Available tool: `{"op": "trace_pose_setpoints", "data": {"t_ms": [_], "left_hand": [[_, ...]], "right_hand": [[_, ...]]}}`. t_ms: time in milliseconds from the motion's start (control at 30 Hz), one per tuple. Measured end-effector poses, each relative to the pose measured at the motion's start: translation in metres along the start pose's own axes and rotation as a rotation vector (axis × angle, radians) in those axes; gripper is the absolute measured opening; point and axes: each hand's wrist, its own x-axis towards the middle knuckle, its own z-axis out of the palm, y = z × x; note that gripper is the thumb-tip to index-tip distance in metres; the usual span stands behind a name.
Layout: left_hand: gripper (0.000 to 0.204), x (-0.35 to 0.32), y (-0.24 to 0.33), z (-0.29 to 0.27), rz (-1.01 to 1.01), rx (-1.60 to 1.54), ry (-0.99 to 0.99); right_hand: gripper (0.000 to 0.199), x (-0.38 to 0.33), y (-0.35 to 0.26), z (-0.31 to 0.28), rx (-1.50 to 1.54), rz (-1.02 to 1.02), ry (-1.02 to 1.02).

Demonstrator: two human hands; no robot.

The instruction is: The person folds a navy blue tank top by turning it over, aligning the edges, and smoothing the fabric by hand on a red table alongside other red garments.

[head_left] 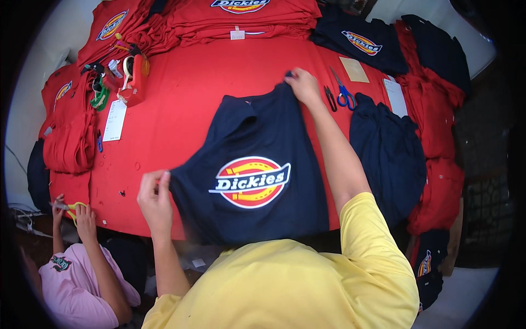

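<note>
From over here I see a navy shirt (296, 145) with a red, yellow and white emblem (250, 182). The table (170, 129) shows plain red, the scissors (343, 90) on it blue-handled.

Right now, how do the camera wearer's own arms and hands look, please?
Both sleeves are short and yellow, leaving the forearms bare. The left hand and right hand have no gloves, and I see no watch or bracelet on either wrist.

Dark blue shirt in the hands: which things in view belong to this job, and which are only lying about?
In the job:
dark blue shirt;
left hand and right hand, pinching its edges.

Seemingly lying about:
blue scissors;
black snips;
tape dispenser;
white card.
</note>
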Motion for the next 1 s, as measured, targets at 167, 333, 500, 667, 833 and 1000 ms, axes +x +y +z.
{"op": "trace_pose_setpoints", "data": {"t_ms": [167, 333, 500, 667, 833, 1000], "left_hand": [[0.030, -0.007, 0.053, 0.052, 0.511, 0.163, -0.150], [0.019, -0.026, 0.040, 0.088, 0.421, 0.160, -0.490], [0.023, -0.046, 0.024, 0.133, 0.416, -0.061, -0.532], [0.023, -0.038, 0.040, 0.175, 0.563, -0.241, -0.392], [0.021, -0.039, 0.039, 0.189, 0.375, -0.327, -0.467], [0.024, -0.014, 0.014, 0.181, 0.456, -0.159, -0.197]], "right_hand": [[0.034, -0.032, -0.110, -0.014, 0.646, -0.239, -0.678], [0.025, -0.109, -0.053, -0.039, 0.298, -0.320, -0.435], [0.023, -0.206, -0.018, -0.022, 0.228, -0.043, -0.373], [0.021, -0.208, 0.002, -0.013, 0.671, 0.316, -0.192], [0.030, -0.217, -0.010, -0.015, 0.326, -0.001, -0.363], [0.016, -0.227, -0.011, 0.001, 0.083, -0.248, -0.170]]}}
